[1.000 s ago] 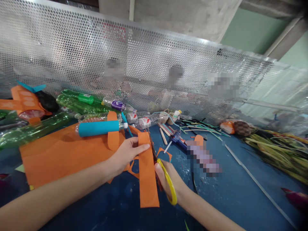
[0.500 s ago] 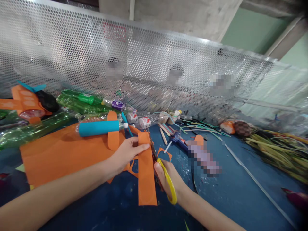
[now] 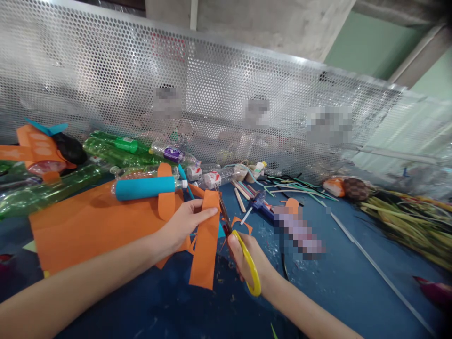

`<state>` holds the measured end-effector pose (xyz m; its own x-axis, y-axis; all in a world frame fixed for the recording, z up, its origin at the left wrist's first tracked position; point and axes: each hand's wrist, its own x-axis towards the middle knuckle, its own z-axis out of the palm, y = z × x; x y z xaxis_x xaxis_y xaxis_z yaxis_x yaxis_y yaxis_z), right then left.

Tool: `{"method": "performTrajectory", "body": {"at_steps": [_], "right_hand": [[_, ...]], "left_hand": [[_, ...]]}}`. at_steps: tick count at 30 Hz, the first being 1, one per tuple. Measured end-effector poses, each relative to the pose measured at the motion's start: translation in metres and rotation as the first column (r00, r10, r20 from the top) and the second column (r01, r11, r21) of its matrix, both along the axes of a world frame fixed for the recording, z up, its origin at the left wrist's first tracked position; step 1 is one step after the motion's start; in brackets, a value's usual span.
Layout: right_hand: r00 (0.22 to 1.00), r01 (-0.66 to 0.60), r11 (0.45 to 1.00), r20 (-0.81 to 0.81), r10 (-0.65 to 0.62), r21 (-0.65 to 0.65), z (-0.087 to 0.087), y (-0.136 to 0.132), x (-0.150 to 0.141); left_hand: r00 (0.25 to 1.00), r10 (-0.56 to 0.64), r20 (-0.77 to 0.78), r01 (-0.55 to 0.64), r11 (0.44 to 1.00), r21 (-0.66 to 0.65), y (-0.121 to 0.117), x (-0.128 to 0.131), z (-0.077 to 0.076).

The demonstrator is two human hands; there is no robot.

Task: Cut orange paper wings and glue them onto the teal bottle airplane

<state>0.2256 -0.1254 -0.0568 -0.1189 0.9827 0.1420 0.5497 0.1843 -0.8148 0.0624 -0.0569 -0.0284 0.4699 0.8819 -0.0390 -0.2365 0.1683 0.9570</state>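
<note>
The left hand [image 3: 185,219] pinches an orange strip [image 3: 205,247] near its far end, thumb on top and fingers tucked beneath, while the near end hangs loose over the blue table [image 3: 318,294]. The right hand [image 3: 252,252] is wrapped around scissors [image 3: 253,278] with yellow handles, their blades pointing away beside the strip's right edge. The step in hand looks like trimming that far end (whether the blades bite the sheet right now, I cannot tell). The next move calls for a steady pinch, the strip turned to meet the blades, and fingertips well out of their path.

Left of the strip, a bottle wrapped in blue [image 3: 144,188] has a round-ended orange band [image 3: 165,207] across it, beside a big orange sheet [image 3: 88,226]. Cut scraps [image 3: 247,228] lie near the scissors.

As for writing, little can be read. A purple label [image 3: 173,154] on one clear bottle bears a pale mark (perhaps a letter, too small to be sure). Another clear bottle has a white label with red on it [image 3: 213,179], and a green bottle has a bright green label [image 3: 126,145]; no brand is legible on either.
</note>
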Motion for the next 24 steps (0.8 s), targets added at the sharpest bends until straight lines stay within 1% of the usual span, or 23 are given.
{"method": "performTrajectory", "body": {"at_steps": [4,11,15,20,24], "right_hand": [[1.000,0.013,0.999,-0.014,-0.013,-0.032,-0.001,0.001,0.001],[1.000,0.028,0.999,0.014,-0.028,-0.031,0.007,0.005,0.007],[0.997,0.064,0.998,0.039,-0.063,-0.025,0.008,0.007,0.008],[0.997,0.058,0.998,0.059,-0.056,-0.029,0.007,0.008,0.010],[0.996,0.052,0.998,0.078,-0.050,-0.026,0.008,0.010,0.013]], "left_hand": [[1.000,0.017,-0.022,-0.017,1.000,0.002,0.001,0.000,0.001],[0.999,0.039,-0.001,-0.039,0.999,0.016,0.004,-0.003,-0.001],[0.996,0.067,-0.052,-0.066,0.997,0.025,0.006,-0.004,0.002],[0.991,0.076,-0.109,-0.066,0.994,0.092,0.010,-0.007,0.002],[0.967,0.127,-0.219,-0.074,0.969,0.236,0.021,-0.013,-0.001]]}}
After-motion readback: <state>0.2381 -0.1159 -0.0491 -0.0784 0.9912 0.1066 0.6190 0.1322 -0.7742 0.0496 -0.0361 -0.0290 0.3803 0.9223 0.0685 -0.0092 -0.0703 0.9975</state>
